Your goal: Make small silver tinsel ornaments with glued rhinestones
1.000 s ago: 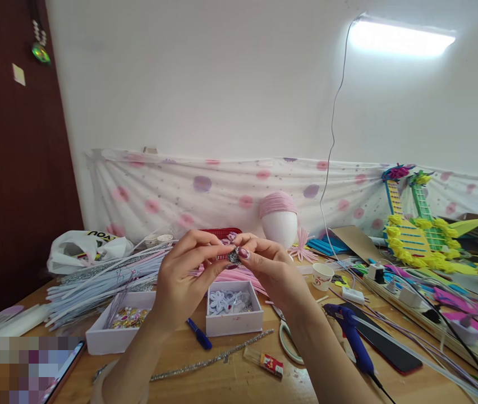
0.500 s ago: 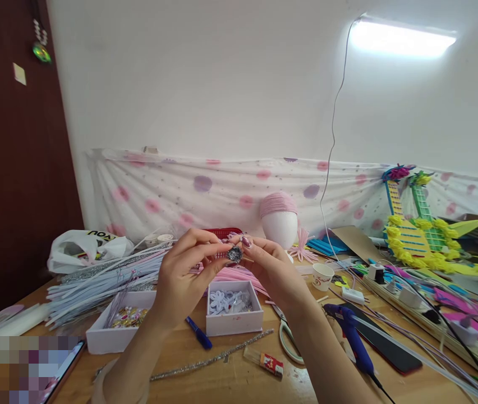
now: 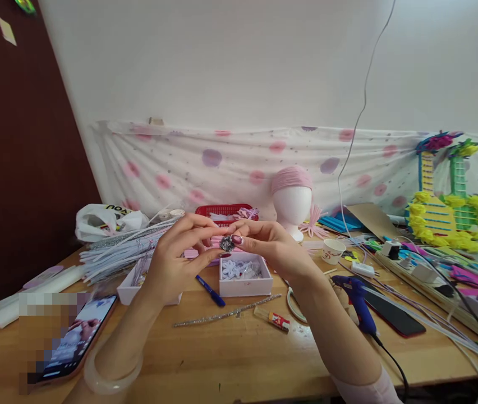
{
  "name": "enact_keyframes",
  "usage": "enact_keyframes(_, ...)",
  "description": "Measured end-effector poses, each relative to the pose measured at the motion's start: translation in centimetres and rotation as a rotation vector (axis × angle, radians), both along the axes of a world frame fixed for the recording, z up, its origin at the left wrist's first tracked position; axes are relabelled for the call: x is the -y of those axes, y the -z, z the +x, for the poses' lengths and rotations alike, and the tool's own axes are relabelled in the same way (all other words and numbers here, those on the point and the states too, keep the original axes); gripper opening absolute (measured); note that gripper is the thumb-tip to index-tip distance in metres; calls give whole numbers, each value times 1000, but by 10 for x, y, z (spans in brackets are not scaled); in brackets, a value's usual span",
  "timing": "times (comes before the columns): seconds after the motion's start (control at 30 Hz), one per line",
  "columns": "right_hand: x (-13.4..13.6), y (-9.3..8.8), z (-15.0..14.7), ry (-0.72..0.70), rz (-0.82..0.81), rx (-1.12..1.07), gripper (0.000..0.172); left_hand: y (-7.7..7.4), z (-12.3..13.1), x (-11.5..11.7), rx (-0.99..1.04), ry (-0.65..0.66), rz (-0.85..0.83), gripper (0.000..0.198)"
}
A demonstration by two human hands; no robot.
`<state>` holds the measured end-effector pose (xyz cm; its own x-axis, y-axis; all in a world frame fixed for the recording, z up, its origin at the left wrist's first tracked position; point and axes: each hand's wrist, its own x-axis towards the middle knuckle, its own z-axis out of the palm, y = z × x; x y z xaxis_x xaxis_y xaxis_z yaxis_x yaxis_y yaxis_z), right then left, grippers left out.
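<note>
Both my hands are raised over the wooden table (image 3: pixel 230 359), pinching a small silver glitter coil (image 3: pixel 226 243) between their fingertips. My left hand (image 3: pixel 180 258) grips it from the left with thumb and fingers closed on it. From the right, my right hand (image 3: pixel 268 249) closes on the same coil with thumb and forefinger. Just below the hands sits a small white box (image 3: pixel 245 276) holding white looped pieces. A silver glitter pipe cleaner (image 3: pixel 226 316) lies on the table in front of it.
A phone (image 3: pixel 74 342) lies at the front left, a blue glue gun (image 3: pixel 359 297) and scissors at the right. A glue tube (image 3: pixel 272 318), a blue pen (image 3: pixel 209 290), a bundle of white pipe cleaners (image 3: pixel 121 252), a foam head (image 3: pixel 292 205) and a power strip (image 3: pixel 424 275) crowd the table.
The view has tilted down and shifted, so more of the table's front and the phone show. My hands keep pinching the silver coil, now a little lower.
</note>
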<state>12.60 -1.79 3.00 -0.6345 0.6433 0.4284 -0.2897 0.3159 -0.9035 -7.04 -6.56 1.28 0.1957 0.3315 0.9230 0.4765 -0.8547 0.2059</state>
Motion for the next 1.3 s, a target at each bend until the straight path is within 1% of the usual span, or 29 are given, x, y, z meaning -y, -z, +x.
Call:
enact_keyframes(0.1,4,3,-9,-16,-2,85,29,3,-9,9,-65,-4,-65,23)
enact_keyframes(0.2,7,10,-21,-16,5,152,36,8,-18,18,-47,-61,-110,16)
enact_keyframes(0.27,8,18,-32,-16,16,169,40,15,-27,24,-20,-102,-131,12)
enact_keyframes(0.37,9,34,-52,-36,4,169,42,29,-42,33,10,-152,-188,9)
enact_keyframes(0.47,11,53,-74,-76,-48,189,45,45,-56,43,30,-203,-255,6)
enact_keyframes(0.63,13,85,-102,-100,-142,222,47,73,-77,56,103,-244,-388,10)
enact_keyframes(0.7,14,98,-107,-75,-90,293,43,85,-89,61,128,-293,-458,11)
enact_keyframes(0.83,17,121,-108,6,232,640,19,115,-118,68,219,-437,-650,15)
enact_keyframes(0.87,18,127,-108,18,287,694,14,122,-124,68,243,-462,-706,17)
enact_keyframes(0.93,19,136,-110,46,349,749,11,136,-134,68,277,-505,-785,20)
enact_keyframes(1.0,20,141,-116,77,390,776,14,146,-138,67,289,-537,-826,21)
enact_keyframes(1.07,21,143,-126,109,433,813,18,152,-138,66,295,-554,-835,26)
enact_keyframes(1.17,22,143,-148,98,465,875,23,157,-137,65,313,-543,-822,32)
enact_keyframes(1.23,22,143,-161,71,468,904,21,159,-136,66,329,-529,-819,31)
enact_keyframes(1.3,21,144,-169,55,452,911,16,160,-136,68,349,-527,-817,28)
